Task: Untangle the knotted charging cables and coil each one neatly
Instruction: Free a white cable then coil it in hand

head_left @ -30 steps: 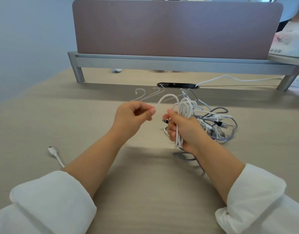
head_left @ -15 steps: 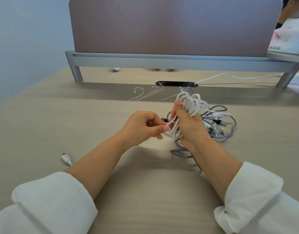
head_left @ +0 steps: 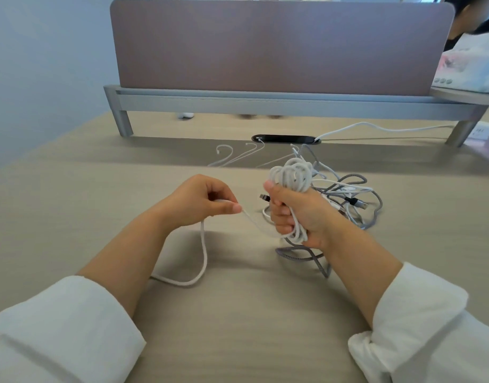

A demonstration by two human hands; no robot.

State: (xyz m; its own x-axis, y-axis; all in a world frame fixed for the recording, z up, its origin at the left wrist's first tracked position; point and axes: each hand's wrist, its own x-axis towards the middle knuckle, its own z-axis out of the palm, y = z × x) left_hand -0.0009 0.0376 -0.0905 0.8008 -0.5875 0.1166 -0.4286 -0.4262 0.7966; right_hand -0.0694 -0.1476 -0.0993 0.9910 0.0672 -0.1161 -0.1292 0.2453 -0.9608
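Head camera: the right hand (head_left: 298, 214) is fisted around a bundle of white cable loops (head_left: 293, 175), while the left hand (head_left: 201, 200) pinches that cable's free strand (head_left: 203, 252), which sags onto the wooden desk (head_left: 237, 313). A grey braided cable tangle (head_left: 356, 194) lies just behind the right hand.

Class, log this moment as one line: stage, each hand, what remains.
stage: coiling | right hand: grips white coil | left hand: pinches free strand | remaining: grey braided cable tangled on desk
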